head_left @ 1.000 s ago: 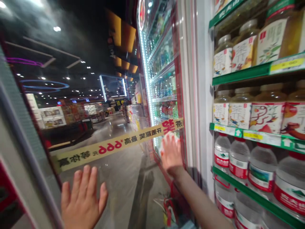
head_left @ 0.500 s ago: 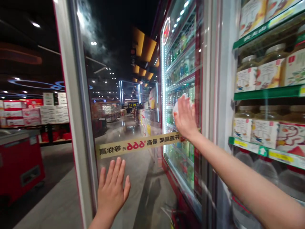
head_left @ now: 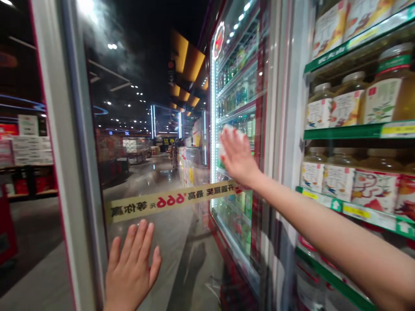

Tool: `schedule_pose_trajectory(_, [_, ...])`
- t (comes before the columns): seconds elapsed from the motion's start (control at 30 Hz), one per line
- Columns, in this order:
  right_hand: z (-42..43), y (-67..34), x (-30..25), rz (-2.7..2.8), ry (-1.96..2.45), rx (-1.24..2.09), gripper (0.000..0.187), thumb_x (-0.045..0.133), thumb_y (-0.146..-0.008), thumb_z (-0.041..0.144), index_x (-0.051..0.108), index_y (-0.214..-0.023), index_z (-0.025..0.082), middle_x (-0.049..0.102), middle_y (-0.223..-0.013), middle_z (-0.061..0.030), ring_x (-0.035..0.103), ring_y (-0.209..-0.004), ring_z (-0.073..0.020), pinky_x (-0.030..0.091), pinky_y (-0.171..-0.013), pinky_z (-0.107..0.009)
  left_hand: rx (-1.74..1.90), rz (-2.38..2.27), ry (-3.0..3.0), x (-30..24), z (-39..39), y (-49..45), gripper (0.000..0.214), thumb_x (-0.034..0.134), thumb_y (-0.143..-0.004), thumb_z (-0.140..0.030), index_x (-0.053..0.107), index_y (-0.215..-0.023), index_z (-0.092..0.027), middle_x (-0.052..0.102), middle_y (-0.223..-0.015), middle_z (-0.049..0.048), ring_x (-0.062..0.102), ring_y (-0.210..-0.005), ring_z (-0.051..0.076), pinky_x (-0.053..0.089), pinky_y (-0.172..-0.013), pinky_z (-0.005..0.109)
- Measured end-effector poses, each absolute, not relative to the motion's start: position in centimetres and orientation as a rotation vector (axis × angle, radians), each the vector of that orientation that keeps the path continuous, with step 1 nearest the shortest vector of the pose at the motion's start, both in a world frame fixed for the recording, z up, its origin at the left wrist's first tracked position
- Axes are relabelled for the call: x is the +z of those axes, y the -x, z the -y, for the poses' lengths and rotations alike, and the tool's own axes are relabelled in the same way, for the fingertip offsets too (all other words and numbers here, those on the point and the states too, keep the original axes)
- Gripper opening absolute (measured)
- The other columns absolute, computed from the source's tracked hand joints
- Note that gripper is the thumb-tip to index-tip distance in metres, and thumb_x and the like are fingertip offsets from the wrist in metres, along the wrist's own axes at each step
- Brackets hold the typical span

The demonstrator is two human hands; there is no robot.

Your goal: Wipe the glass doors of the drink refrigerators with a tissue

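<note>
Right hand lies flat on the glass door, fingers straight and a little apart, pointing up and slightly left. It presses a white cloth against the pane near the door's right edge, about mid-height. Only a rim of the cloth shows past the fingertips, so its long axis cannot be told. The forearm runs in from the lower right corner of the view.

Left hand is also open, palm flat on the glass and fingers spread upward, low on the pane just beside the grey door frame at its left edge. The two hands are well apart.

The door stands upright with its long axis vertical. A yellow printed strip crosses the glass between the hands, rising gently from the left frame towards the right wrist. To the right, green-edged shelves hold tea bottles.
</note>
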State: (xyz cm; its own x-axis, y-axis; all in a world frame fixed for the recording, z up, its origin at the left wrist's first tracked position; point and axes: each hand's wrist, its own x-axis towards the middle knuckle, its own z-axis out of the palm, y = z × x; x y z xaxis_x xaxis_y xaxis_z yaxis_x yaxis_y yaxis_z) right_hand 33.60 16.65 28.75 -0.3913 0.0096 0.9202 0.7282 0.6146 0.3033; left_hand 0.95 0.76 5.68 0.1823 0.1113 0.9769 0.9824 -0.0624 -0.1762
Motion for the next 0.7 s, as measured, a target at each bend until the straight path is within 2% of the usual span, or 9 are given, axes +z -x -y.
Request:
schedule_pose_trajectory(0.07, [-18.1, -34.5, 32.4, 1.591, 0.802, -0.719, 0.068, 0.007, -0.114, 0.036, 0.005, -0.173, 0.002, 0.009, -0.183, -0.0232, 0.000, -0.172, -0.0342, 0.007, -0.133, -0.074, -1.061, 1.146, 1.408, 5.6, -0.8, -0.9, 0.074, 0.062, -0.102, -0.036, 0.034, -0.169, -0.023, 0.037, -0.174, 0.0059, 0.022, -0.169, 0.017, 0.008, -0.143, 0.043])
schedule_pose_trajectory(0.13, [-17.9, -34.1, 32.2, 1.496, 0.879, -0.654, 0.069, 0.001, -0.113, 0.034, -0.004, -0.170, -0.004, 0.001, -0.182, -0.0286, -0.005, -0.172, -0.0356, 0.007, -0.132, -0.076, -1.074, 1.155, 1.406, 5.5, -0.8, -1.0, 0.074, 0.063, -0.102, -0.037, 0.034, -0.169, -0.024, 0.037, -0.175, 0.0057, 0.023, -0.169, 0.017, 0.009, -0.143, 0.043])
schedule_pose_trajectory(0.2, [-16.2, -32.6, 28.5, 1.571, 0.852, -0.676, 0.067, 0.012, -0.114, 0.036, 0.010, -0.173, 0.005, 0.013, -0.184, -0.0196, 0.006, -0.172, -0.0295, 0.015, -0.136, -0.066, -1.080, 1.149, 1.403, 5.5, -0.8, -1.2, 0.075, 0.063, -0.101, -0.037, 0.034, -0.169, -0.025, 0.037, -0.175, 0.0052, 0.024, -0.169, 0.018, 0.009, -0.142, 0.043])
schedule_pose_trajectory(0.33, [-12.9, -29.2, 20.3, 2.127, 0.456, -0.859, 0.053, 0.041, -0.109, 0.049, 0.050, -0.160, 0.041, 0.051, -0.169, 0.0115, 0.038, -0.162, -0.0149, 0.039, -0.132, -0.044, -1.064, 1.116, 1.414, 5.7, -0.6, -1.4, 0.077, 0.063, -0.100, -0.037, 0.032, -0.170, -0.025, 0.036, -0.176, 0.0043, 0.023, -0.169, 0.018, 0.009, -0.143, 0.044])
schedule_pose_trajectory(0.43, [-12.9, -29.5, 22.2, 2.243, 0.235, -0.941, 0.049, 0.044, -0.108, 0.055, 0.052, -0.157, 0.050, 0.053, -0.166, 0.0191, 0.037, -0.162, -0.0122, 0.033, -0.135, -0.043, -1.037, 1.131, 1.397, 5.7, -0.5, -1.3, 0.079, 0.064, -0.099, -0.034, 0.031, -0.170, -0.023, 0.035, -0.176, 0.0052, 0.023, -0.169, 0.018, 0.009, -0.143, 0.044])
schedule_pose_trajectory(0.53, [-15.2, -30.9, 29.2, 1.882, 0.539, -0.897, 0.061, 0.033, -0.113, 0.047, 0.031, -0.172, 0.030, 0.034, -0.180, 0.0028, 0.020, -0.170, -0.0215, 0.015, -0.140, -0.056, -0.999, 1.142, 1.382, 5.5, -0.6, -1.2, 0.080, 0.066, -0.098, -0.032, 0.031, -0.170, -0.023, 0.037, -0.175, 0.0065, 0.023, -0.169, 0.019, 0.010, -0.143, 0.045])
schedule_pose_trajectory(0.6, [-16.3, -31.0, 32.2, 1.615, 0.767, -0.768, 0.067, 0.022, -0.115, 0.040, 0.013, -0.175, 0.011, 0.018, -0.184, -0.0142, 0.008, -0.172, -0.0302, 0.009, -0.137, -0.067, -0.997, 1.147, 1.379, 5.5, -0.6, -1.1, 0.079, 0.066, -0.098, -0.031, 0.032, -0.170, -0.023, 0.040, -0.173, 0.0074, 0.024, -0.168, 0.020, 0.011, -0.143, 0.045])
schedule_pose_trajectory(0.67, [-15.9, -30.2, 31.3, 1.547, 0.828, -0.685, 0.068, 0.019, -0.115, 0.037, 0.010, -0.173, 0.003, 0.011, -0.183, -0.0224, 0.004, -0.172, -0.0347, 0.008, -0.134, -0.073, -1.017, 1.160, 1.383, 5.5, -0.5, -1.2, 0.078, 0.065, -0.099, -0.031, 0.033, -0.169, -0.022, 0.042, -0.171, 0.0081, 0.025, -0.168, 0.019, 0.011, -0.143, 0.045])
schedule_pose_trajectory(0.7, [-15.1, -29.5, 29.4, 1.608, 0.793, -0.617, 0.067, 0.022, -0.115, 0.038, 0.016, -0.173, 0.005, 0.016, -0.182, -0.0209, 0.008, -0.172, -0.0333, 0.011, -0.135, -0.071, -1.029, 1.161, 1.385, 5.5, -0.5, -1.3, 0.077, 0.065, -0.100, -0.032, 0.034, -0.169, -0.022, 0.042, -0.171, 0.0082, 0.025, -0.168, 0.019, 0.011, -0.143, 0.044])
